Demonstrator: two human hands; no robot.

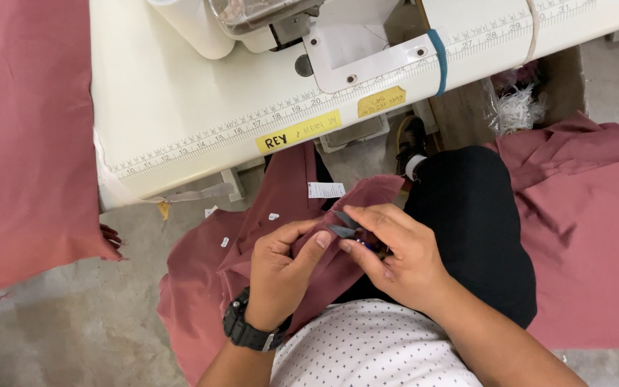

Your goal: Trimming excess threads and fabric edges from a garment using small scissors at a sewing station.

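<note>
Over the lap, below the white sewing-machine desk [180,107], the left hand [281,269] has its fingers [317,240] pinched on a fold of dusty-rose woven fabric [345,197], while the right hand [399,254] grips small dark-bladed thread snips [344,226] whose tips touch that fold.

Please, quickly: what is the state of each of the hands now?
Left hand: closed, pinching the fabric.
Right hand: closed, holding the snips.

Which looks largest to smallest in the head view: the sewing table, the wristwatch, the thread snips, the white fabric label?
1. sewing table
2. wristwatch
3. thread snips and white fabric label: look alike, and the right hand hides part of the snips, so unranked.
</note>
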